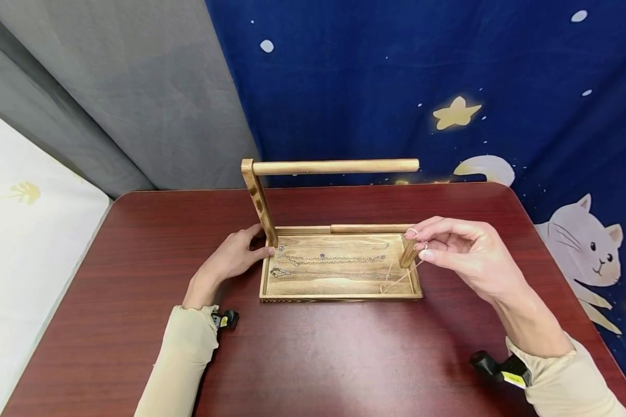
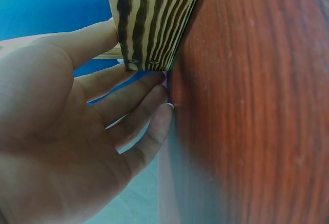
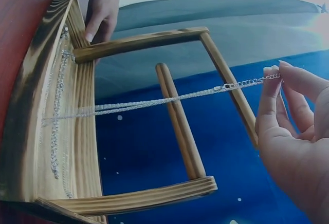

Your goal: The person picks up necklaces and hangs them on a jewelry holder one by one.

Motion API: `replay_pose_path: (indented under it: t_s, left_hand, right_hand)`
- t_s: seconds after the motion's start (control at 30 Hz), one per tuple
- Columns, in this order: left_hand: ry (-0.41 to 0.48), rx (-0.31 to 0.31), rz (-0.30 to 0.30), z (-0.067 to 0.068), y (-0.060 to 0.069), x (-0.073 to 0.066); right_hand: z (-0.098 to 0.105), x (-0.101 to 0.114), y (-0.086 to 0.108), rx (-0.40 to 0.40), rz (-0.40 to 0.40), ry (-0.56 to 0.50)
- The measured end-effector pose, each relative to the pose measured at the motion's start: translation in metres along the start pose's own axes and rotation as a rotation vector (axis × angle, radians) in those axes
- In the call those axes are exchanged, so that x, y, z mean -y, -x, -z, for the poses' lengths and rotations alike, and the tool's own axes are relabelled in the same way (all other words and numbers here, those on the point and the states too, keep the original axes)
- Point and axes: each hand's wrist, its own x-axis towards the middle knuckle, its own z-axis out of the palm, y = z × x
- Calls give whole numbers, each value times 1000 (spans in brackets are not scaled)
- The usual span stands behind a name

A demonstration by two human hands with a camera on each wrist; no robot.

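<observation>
A wooden jewelry stand (image 1: 339,299) stands on the table, with a shallow tray and two posts bearing bars. My left hand (image 1: 235,255) touches the tray's left end near the taller post, thumb at the rim; in the left wrist view its fingers are fairly straight. Between thumb and fingertips my right hand (image 1: 466,249) pinches the end of a thin necklace (image 3: 195,94) above the right post. The necklace stretches down into the tray, its clasp and extender chain near the fingertips. Several other necklaces (image 1: 334,259) lie lengthwise in the tray, some with small pendants.
The upper bar (image 1: 339,167) spans above the tray from the left post (image 1: 259,200). A shorter bar (image 1: 370,228) is joined to the right post (image 1: 408,255). The dark red table (image 1: 323,359) ends behind the stand at a blue curtain (image 1: 355,75).
</observation>
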Motion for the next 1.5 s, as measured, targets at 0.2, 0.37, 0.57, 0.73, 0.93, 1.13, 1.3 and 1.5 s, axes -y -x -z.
replay_pose_path:
  t_s: [0.2, 0.37, 0.57, 0.73, 0.93, 1.13, 1.3, 1.5]
  left_hand:
    - [8, 7, 13, -1, 0, 1]
    - [17, 5, 31, -1, 1, 0]
    - [10, 10, 27, -1, 2, -1]
    - [15, 6, 19, 1, 2, -2]
    - [29, 12, 14, 6, 4, -1]
    - [6, 22, -4, 7, 2, -1]
    - [-8, 29, -15, 7, 1, -2]
    - [2, 26, -19, 8, 5, -2]
  right_hand:
    - [5, 7, 3, 8, 3, -5]
    - [10, 10, 5, 88, 13, 31]
    - [13, 14, 8, 146, -12, 53]
    - [14, 20, 10, 137, -16, 51]
    - [15, 25, 9, 76, 37, -14]
    - [24, 28, 11, 47, 136, -192]
    - [29, 29, 14, 14, 148, -215]
    - [34, 29, 11, -35, 155, -230]
